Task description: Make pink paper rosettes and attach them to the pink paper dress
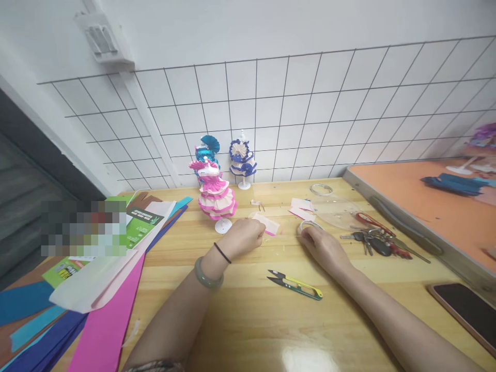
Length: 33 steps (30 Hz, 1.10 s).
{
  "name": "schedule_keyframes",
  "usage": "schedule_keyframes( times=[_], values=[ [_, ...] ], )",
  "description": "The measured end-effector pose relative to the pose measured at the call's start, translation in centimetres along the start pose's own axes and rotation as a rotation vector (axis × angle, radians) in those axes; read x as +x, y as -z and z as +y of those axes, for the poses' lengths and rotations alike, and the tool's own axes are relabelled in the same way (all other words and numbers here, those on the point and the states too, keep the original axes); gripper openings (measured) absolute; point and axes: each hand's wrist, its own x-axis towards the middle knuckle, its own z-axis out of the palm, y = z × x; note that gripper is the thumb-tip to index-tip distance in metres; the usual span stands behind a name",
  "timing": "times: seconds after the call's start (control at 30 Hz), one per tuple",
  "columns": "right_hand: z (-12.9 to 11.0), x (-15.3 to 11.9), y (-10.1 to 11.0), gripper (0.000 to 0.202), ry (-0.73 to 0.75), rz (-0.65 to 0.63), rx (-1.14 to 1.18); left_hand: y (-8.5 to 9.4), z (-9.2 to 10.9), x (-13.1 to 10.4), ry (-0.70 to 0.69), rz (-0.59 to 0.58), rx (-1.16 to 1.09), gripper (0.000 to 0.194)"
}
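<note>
Fingers [307, 235] of the right hand [327, 249] hold a pale ring [313, 224].

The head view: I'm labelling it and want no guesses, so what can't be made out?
In the head view:
Left hand: its back hides what, if anything, it pinches.
Nearer ring: partly covered by the right hand.
Green packaging: partly masked by a pixelated patch.
Phone: cut off by the right edge.
Purple item: blurred, cut off there too.

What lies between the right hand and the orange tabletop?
The head view shows a bunch of keys on the wooden table between the right hand and the orange tabletop, a clear plastic piece slightly behind.
</note>
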Motion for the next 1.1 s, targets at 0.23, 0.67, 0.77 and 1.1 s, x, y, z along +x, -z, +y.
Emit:
schedule_keyframes(
  times=[0.23,0.67,0.77,1.1],
  values=[
    [0.3,0.0,-0.3,0.033,-0.103,0.092,0.083,0.7,1.0,-0.6,-0.052,-0.048,-0.020,0.021],
    [-4.3,-1.1,0.9,0.017,0.344,0.239,0.134,2.7,-0.4,0.5,0.109,-0.351,-0.839,0.017],
    [-5.1,-1.0,0.6,0.020,0.371,0.245,0.107,3.1,0.8,0.5,0.148,-0.356,-0.909,0.017],
    [-4.4,-1.0,0.3,0.020,0.454,0.272,0.158,3.0,3.3,-1.3,0.443,-0.248,-0.982,0.019]
  ],
)
